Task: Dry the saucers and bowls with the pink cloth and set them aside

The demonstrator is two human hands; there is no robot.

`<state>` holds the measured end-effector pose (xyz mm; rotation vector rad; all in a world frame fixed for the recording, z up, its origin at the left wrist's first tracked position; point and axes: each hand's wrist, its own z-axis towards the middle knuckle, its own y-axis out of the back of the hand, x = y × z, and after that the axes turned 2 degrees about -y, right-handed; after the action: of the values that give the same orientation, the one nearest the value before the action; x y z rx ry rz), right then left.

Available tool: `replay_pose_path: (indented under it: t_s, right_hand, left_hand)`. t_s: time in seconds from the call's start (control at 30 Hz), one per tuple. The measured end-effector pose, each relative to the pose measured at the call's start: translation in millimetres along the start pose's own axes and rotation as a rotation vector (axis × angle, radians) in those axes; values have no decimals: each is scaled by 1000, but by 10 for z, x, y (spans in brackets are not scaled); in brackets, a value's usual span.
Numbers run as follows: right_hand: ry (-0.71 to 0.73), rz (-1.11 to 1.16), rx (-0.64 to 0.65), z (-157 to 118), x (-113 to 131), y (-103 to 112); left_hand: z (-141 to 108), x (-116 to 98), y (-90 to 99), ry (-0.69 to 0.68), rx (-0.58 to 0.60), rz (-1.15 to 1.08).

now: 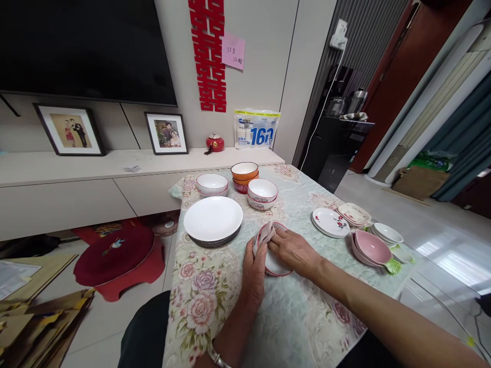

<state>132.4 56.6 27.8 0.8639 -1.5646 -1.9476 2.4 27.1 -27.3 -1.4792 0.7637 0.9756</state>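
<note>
A white bowl with a red rim (276,267) is between my hands, close to the middle of the table. My left hand (253,271) grips its left side, fingers closed round the wall. A pale cloth (266,234) lies over the rim there. My right hand (293,250) reaches into the bowl, its fingers bent and pressing the cloth against the inside. Part of the bowl is hidden under my right hand. Just beyond stand two stacked white bowls with red rims (262,190), and to the left is a stack of white plates (213,219).
Orange bowls (244,170) and a white bowl stack (212,184) stand at the back. On the right are small floral plates (330,223), pink dishes (374,247) and white bowls (388,233). A red stool (115,258) stands left of the flowered tablecloth (207,306).
</note>
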Motion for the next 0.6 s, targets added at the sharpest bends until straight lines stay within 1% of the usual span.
replay_pose_path:
  t_s: [0.07, 0.13, 0.2, 0.23, 0.27, 0.3, 0.33, 0.37, 0.4, 0.43, 0.47, 0.5, 0.53, 0.6]
  right_hand:
    - [-134, -28, 28, 12, 84, 28]
    - [-258, 32, 117, 15, 145, 97]
    - [-318, 219, 234, 5, 127, 208]
    - [-320, 352, 287, -7, 80, 273]
    - [-293, 503, 300, -26, 12, 339]
    - [-302, 635, 278, -50, -73, 399]
    - [-384, 730, 232, -79, -165, 447]
    - [-510, 750, 169, -110, -256, 479]
    - [-658, 689, 78, -140, -339, 489]
    - [-793, 580, -16, -167, -409, 476]
    - [-911, 468, -81, -186, -461, 439]
    - [-987, 377, -115, -195, -496, 378]
    - [-1019, 308, -144, -193, -515, 297]
    - [-1006, 245, -223, -153, -517, 88]
  left_hand:
    - [-8, 19, 7, -9, -35, 9]
    - [-19, 47, 18, -23, -73, 44]
    - [-30, 68, 28, -34, -99, 85]
    - [-34, 73, 32, -42, -104, 99]
    - [-36, 73, 35, -50, -106, 109]
    - [-37, 70, 37, -59, -109, 114]
    - [-36, 63, 39, -66, -116, 116]
    - [-35, 56, 41, -70, -128, 117]
    - [-33, 50, 43, -68, -138, 115]
    - [-30, 46, 45, -61, -148, 108]
    - [-29, 46, 46, -50, -154, 96]
    - [-27, 48, 47, -38, -159, 83]
    - [-26, 53, 48, -30, -162, 70]
    - [-24, 64, 48, -29, -175, 48]
